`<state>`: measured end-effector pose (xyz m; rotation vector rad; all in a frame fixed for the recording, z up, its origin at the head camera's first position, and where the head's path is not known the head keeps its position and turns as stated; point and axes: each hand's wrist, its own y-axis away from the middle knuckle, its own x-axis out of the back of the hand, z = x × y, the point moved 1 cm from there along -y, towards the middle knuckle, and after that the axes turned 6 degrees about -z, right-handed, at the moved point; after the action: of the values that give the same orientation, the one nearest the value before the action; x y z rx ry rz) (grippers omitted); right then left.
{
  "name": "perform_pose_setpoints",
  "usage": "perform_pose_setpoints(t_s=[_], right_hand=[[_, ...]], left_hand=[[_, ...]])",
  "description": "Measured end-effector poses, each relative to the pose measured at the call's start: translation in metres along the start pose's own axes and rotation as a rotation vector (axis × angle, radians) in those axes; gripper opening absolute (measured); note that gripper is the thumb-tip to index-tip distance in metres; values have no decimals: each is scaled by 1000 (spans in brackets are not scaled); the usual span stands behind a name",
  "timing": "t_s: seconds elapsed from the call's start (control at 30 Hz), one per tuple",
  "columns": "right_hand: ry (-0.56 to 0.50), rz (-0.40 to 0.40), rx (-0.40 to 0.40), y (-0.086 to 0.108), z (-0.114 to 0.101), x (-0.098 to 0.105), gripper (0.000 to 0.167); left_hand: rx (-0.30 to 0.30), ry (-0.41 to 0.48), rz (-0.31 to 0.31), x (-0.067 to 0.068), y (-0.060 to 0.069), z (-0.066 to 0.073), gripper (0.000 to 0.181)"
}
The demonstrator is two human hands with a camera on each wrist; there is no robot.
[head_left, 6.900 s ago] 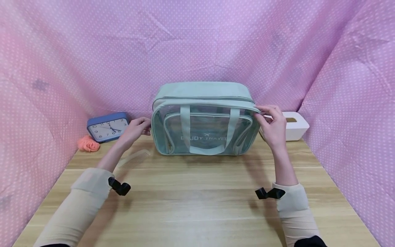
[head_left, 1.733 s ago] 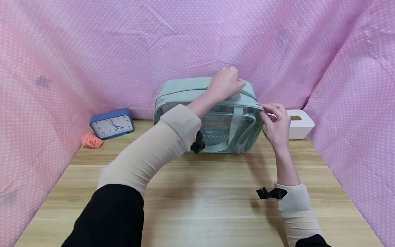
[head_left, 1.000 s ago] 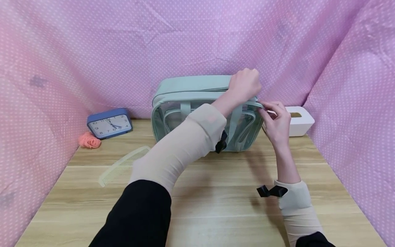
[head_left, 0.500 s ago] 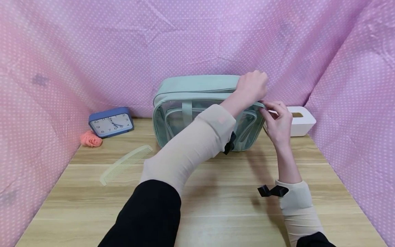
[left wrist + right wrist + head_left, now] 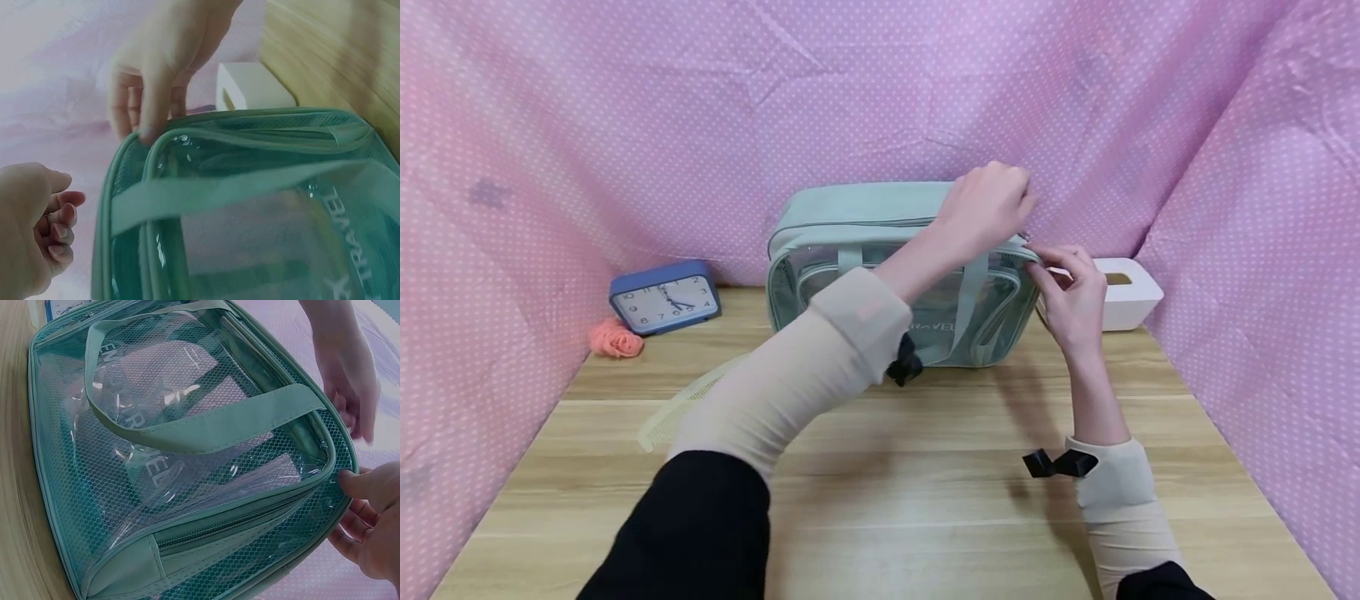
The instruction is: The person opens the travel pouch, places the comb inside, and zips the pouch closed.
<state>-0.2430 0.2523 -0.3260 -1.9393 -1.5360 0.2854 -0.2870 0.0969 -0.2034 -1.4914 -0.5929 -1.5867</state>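
A mint-green see-through travel bag stands upright at the back of the table, its carry strap hanging over the front panel. At the bag's upper right corner my right hand pinches the edge between thumb and fingers, as the right wrist view also shows. My left hand reaches across, above the bag's top right. In the left wrist view its fingers are loosely bent, with nothing seen between them, a little apart from the bag. The left forearm covers part of the bag's front, and the zip pull cannot be made out.
A blue alarm clock and a coral yarn bundle sit at the back left. A pale comb lies partly under the left sleeve. Behind the right hand stands a white tissue box. Pink dotted cloth encloses the table.
From the bag's left side, my left hand has crossed to its top and moved right along it, then slightly back left within the last half second. My right hand keeps gripping the corner.
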Motion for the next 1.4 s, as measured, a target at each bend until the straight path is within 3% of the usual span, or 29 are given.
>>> perform_pose_setpoints(t_s=[0.13, 0.33, 0.6, 0.77, 1.0, 1.17, 1.4], right_hand=[[-6, 3, -4, 0, -1, -1, 21], [-3, 4, -13, 0, -1, -1, 21], [11, 5, -21, 1, -1, 1, 21], [22, 6, -23, 2, -1, 2, 21], [10, -10, -16, 0, -1, 0, 21], [17, -7, -16, 0, -1, 0, 21], [27, 0, -23, 0, 0, -1, 22]], left_hand=[[-1, 40, 77, 15, 23, -20, 28], [15, 120, 160, 36, 60, -63, 26], [47, 186, 296, 50, 107, -115, 27], [84, 176, 341, 47, 142, -150, 26], [198, 140, 366, 41, 191, -195, 26], [260, 125, 338, 30, 216, -217, 28], [290, 116, 254, 1, 244, -242, 26]])
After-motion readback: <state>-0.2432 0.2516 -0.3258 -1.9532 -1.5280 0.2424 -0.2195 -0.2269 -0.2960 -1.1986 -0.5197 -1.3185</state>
